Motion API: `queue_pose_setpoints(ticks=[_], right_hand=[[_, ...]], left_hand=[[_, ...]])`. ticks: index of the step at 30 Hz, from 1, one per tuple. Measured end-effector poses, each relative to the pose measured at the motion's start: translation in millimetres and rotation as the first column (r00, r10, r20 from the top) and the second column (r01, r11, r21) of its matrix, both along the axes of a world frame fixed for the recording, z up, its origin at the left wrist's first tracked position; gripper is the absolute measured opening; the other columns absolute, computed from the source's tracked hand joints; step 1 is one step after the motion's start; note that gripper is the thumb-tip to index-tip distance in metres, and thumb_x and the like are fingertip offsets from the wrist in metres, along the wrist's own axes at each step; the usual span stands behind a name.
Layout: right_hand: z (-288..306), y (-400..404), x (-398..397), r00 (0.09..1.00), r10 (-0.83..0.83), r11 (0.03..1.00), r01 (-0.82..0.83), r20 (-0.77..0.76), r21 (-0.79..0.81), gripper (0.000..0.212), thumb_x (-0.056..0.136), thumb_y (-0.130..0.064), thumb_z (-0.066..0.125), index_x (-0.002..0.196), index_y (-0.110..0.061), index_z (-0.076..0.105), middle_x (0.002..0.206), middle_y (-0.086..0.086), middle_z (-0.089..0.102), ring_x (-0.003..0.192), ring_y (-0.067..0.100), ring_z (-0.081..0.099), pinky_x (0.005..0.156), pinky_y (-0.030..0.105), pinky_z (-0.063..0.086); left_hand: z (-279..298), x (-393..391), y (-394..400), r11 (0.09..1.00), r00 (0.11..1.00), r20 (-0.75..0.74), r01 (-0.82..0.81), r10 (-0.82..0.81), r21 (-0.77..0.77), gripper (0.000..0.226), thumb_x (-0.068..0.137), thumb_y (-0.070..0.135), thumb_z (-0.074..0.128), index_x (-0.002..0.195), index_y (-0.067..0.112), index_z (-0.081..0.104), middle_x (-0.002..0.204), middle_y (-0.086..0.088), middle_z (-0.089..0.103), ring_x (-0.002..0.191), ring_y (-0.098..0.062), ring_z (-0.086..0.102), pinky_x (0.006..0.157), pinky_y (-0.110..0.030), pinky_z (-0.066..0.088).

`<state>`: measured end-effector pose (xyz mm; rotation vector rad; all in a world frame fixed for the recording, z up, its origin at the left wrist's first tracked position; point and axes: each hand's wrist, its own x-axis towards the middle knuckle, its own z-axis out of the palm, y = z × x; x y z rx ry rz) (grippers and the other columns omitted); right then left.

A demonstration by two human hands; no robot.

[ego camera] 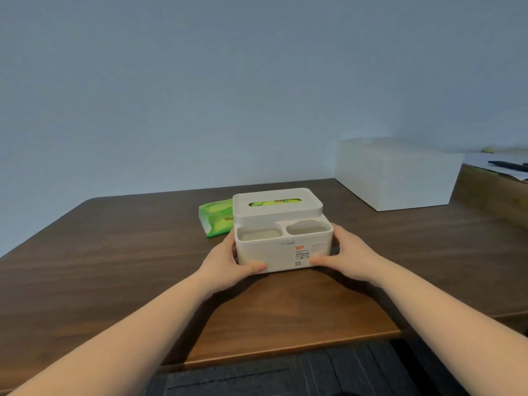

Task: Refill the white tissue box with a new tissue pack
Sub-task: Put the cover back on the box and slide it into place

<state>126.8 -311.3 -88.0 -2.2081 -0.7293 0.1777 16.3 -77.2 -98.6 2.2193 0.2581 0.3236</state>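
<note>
The white tissue box [274,252] stands on the brown wooden table [114,252], its lid [277,208] on top. Green packaging shows through the lid's slot. Two empty compartments sit along the box's near edge. My left hand [228,264] grips the box's left side and front lower corner. My right hand [347,257] grips its right side and front lower corner. A green tissue pack [215,220] lies flat on the table just behind and left of the box, partly hidden by it.
A large plain white box [397,172] stands at the back right of the table. Beyond it, a raised wooden surface [491,190] carries papers and a dark pen. The table's near edge [285,350] runs just in front of me.
</note>
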Motion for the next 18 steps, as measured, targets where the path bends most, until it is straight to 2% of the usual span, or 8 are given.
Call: queue_pose_setpoints(ticks=[3, 7, 11, 13, 18], right_hand=[[-5, -7, 23, 0.999, -0.043, 0.997, 0.044, -0.024, 0.069, 0.071, 0.075, -0.024, 0.079, 0.136, -0.03, 0.043, 0.129, -0.01, 0.06, 0.112, 0.009, 0.056, 0.09, 0.024, 0.045], [-9, -9, 61, 0.995, -0.092, 0.99, 0.096, -0.039, 0.103, 0.074, 0.075, -0.02, 0.079, 0.139, -0.026, 0.042, 0.128, -0.008, 0.061, 0.112, 0.009, 0.058, 0.087, 0.021, 0.046], [-11, -8, 106, 0.984, -0.17, 0.977, 0.174, -0.046, 0.121, 0.073, 0.076, -0.019, 0.078, 0.139, -0.022, 0.041, 0.132, -0.005, 0.058, 0.118, 0.013, 0.056, 0.098, 0.03, 0.047], [-11, -6, 129, 0.977, -0.207, 0.969, 0.212, -0.049, 0.124, 0.069, 0.078, -0.018, 0.076, 0.137, -0.022, 0.042, 0.134, -0.004, 0.057, 0.119, 0.013, 0.055, 0.099, 0.03, 0.046], [-13, -3, 186, 0.952, -0.305, 0.94, 0.303, -0.013, 0.153, 0.057, 0.08, -0.014, 0.074, 0.131, -0.016, 0.048, 0.13, 0.0, 0.06, 0.121, 0.019, 0.056, 0.098, 0.032, 0.046]], left_hand=[[1, 30, -5, 1.0, 1.0, 0.0, 0.023, -0.023, -0.012, 0.078, 0.071, 0.03, 0.083, 0.138, 0.031, 0.045, 0.114, 0.018, 0.058, 0.104, -0.003, 0.054, 0.088, -0.018, 0.04], [0, 76, -6, 0.999, 0.999, 0.016, 0.045, -0.045, 0.019, 0.073, 0.071, 0.029, 0.083, 0.135, 0.026, 0.049, 0.115, 0.015, 0.059, 0.105, -0.003, 0.053, 0.089, -0.018, 0.038], [-2, 129, -9, 0.999, 0.999, 0.045, 0.028, -0.03, 0.036, 0.07, 0.072, 0.028, 0.083, 0.134, 0.027, 0.05, 0.116, 0.011, 0.061, 0.103, -0.004, 0.054, 0.088, -0.019, 0.039], [-3, 157, -10, 0.999, 0.998, 0.053, 0.027, -0.029, 0.036, 0.071, 0.072, 0.029, 0.083, 0.134, 0.027, 0.05, 0.117, 0.011, 0.062, 0.105, -0.006, 0.055, 0.089, -0.02, 0.04], [-4, 225, -12, 0.999, 0.997, 0.067, 0.023, -0.026, 0.047, 0.072, 0.074, 0.031, 0.08, 0.137, 0.026, 0.047, 0.132, 0.003, 0.061, 0.122, -0.017, 0.056, 0.091, -0.021, 0.038]])
